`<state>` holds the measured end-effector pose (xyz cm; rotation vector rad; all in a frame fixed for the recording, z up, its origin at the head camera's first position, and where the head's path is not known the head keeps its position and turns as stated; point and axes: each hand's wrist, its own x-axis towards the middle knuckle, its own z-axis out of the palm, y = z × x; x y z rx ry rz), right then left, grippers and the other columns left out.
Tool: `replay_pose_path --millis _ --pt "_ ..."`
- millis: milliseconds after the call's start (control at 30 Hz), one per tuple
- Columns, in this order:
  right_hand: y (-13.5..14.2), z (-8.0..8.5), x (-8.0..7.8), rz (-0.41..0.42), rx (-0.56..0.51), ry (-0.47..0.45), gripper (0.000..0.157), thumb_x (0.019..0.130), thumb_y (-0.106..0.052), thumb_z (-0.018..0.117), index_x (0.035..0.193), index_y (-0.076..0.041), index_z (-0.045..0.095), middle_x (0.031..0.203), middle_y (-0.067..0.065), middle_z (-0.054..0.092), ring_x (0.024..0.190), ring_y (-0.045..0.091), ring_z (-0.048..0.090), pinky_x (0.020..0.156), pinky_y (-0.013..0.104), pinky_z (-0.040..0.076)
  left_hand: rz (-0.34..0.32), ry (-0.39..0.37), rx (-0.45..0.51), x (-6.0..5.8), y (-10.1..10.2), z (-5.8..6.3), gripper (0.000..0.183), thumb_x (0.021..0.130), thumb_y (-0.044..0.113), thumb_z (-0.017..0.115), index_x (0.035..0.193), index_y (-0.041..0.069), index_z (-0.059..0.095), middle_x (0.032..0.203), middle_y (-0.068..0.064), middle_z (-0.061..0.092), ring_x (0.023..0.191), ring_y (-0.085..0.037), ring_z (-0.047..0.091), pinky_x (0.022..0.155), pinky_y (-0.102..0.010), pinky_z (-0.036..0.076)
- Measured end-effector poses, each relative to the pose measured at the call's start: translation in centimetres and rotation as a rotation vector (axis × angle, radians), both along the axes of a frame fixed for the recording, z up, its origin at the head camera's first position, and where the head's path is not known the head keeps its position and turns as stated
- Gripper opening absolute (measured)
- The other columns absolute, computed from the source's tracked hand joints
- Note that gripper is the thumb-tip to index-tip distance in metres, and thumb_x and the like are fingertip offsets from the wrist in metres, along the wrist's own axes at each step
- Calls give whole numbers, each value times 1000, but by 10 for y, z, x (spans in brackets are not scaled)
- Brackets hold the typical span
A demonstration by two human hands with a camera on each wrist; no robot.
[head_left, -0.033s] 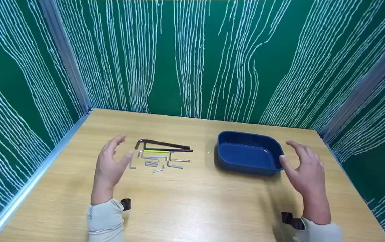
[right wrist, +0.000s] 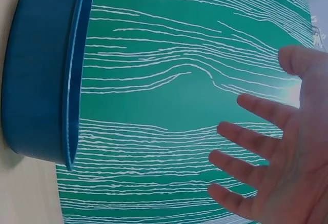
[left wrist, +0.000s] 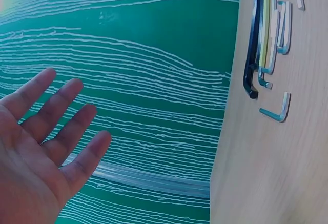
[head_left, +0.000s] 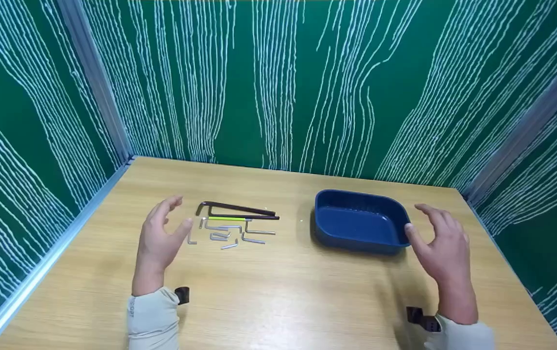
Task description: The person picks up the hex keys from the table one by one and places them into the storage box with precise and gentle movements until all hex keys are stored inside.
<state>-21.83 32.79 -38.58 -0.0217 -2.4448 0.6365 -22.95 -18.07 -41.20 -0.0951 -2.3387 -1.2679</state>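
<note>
My left hand [head_left: 159, 238] hovers left of a group of hex keys, its fingers spread and nothing in its grasp. Two long black hex keys [head_left: 239, 208] lie at the back of the group. In front of them is a hex key with a yellow-green shaft [head_left: 227, 218]. Several small silver hex keys [head_left: 219, 237] are scattered nearer to me, and one of these [left wrist: 279, 112] lies apart in the left wrist view. On the right, my right hand [head_left: 443, 248] is held, fingers spread, beside a blue rectangular tub [head_left: 356, 244]. In the right wrist view its palm [right wrist: 292, 178] is bare.
The wooden table [head_left: 269, 301] carries the keys on its left half and the tub on its right. Green panels [head_left: 239, 97] with wavy white lines stand at the back and both sides, joined by metal posts [head_left: 96, 73] at the corners.
</note>
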Motion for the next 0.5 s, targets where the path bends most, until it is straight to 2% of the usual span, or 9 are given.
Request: replay_pose_path --millis 167,333,500 --pt "4 -5 -5 -6 -76 -24 42 82 -35 54 121 -22 50 122 10 49 112 31 40 88 57 28 16 -5 9 4 3 4 49 78 46 57 123 30 44 118 5 51 111 -13 44 87 -40 38" --pt "18 -18 -17 -34 -167 -90 40 85 -36 48 123 -25 48 122 10 48 110 30 41 86 53 33 31 -5 33 2 9 5 45 78 48 55 119 32 47 109 7 55 101 -10 50 80 -36 41" --pt "36 -35 -34 -35 -180 -203 45 87 -42 41 128 -24 42 127 15 43 112 36 41 85 56 34 104 -82 57 -2 12 -2 46 76 59 51 115 34 50 98 8 57 88 -11 54 74 -35 44"
